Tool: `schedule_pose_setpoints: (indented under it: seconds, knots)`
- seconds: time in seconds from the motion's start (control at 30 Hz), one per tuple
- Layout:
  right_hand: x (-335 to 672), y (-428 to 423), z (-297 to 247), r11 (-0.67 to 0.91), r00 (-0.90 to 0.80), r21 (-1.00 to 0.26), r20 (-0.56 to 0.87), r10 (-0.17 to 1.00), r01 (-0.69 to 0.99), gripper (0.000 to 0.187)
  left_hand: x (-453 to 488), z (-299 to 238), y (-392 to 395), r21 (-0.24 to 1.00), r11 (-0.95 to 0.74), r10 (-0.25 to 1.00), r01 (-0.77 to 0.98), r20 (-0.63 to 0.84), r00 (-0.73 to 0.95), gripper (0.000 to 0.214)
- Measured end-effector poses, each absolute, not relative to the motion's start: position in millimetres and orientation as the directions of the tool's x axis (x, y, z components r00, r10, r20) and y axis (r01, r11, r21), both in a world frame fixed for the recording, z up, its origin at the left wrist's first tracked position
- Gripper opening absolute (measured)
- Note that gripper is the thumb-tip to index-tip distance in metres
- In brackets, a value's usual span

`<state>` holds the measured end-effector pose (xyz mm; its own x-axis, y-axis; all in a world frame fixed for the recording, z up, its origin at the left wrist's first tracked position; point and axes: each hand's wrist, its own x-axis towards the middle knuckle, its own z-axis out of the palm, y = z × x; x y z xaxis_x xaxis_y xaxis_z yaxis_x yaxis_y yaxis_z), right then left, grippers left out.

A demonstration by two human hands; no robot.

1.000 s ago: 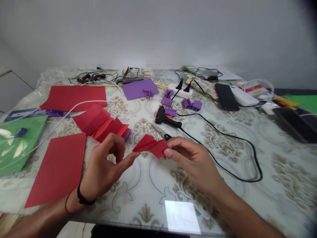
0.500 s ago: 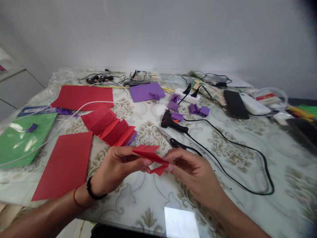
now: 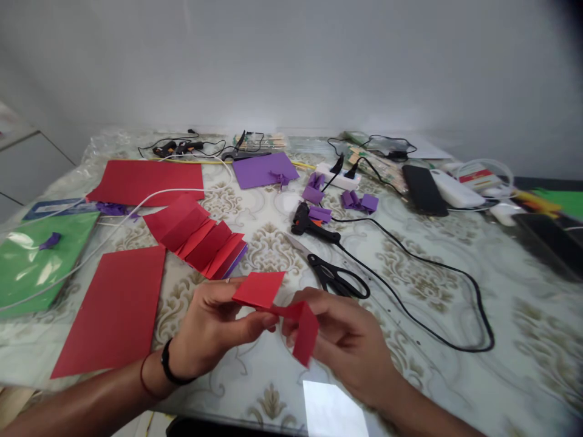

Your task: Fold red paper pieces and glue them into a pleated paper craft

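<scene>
Both my hands hold one small folded red paper piece [image 3: 273,303] above the near edge of the glass-topped table [image 3: 455,376]. My left hand [image 3: 214,328] pinches its flat upper flap. My right hand [image 3: 346,343] grips the other end, which hangs down over my fingers. Black scissors [image 3: 334,276] lie just beyond my right hand. A fan of folded red paper strips [image 3: 200,237] lies beyond my left hand.
Red sheets [image 3: 113,309] [image 3: 146,179] and green paper in plastic [image 3: 31,258] lie on the left. A black glue gun [image 3: 310,223] with a looping cable [image 3: 455,291], purple paper [image 3: 264,169], a power strip [image 3: 339,173] and a phone [image 3: 421,188] crowd the far side.
My left hand came in and took hold of the red piece. The piece has been turned and unfolded, so one flap faces up and the other hangs down. The scissors are now fully visible.
</scene>
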<state>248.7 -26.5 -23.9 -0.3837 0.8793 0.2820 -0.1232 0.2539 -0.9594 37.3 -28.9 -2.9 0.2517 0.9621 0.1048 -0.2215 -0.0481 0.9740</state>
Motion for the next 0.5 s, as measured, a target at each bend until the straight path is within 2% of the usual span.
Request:
schedule_pose_setpoints:
  seconds: [0.13,0.33,0.5]
  knots:
    - [244.9,-27.5,-19.2,0.322,-0.299,-0.939,0.345,0.89,-0.124,0.013,36.5,-9.4,-29.9,0.973,0.011,0.973,-0.229,0.042,0.225,0.009]
    - [241.0,-32.1,-20.6,0.264,-0.245,-0.951,0.297,0.923,-0.16,0.007,37.5,-13.5,-28.3,0.963,0.074,0.967,-0.261,-0.005,0.255,0.007]
    - [240.2,-32.5,-27.8,0.246,-0.165,-0.949,0.279,0.946,-0.197,0.012,37.8,-11.7,-23.1,0.912,0.028,0.988,-0.41,0.036,0.147,0.012]
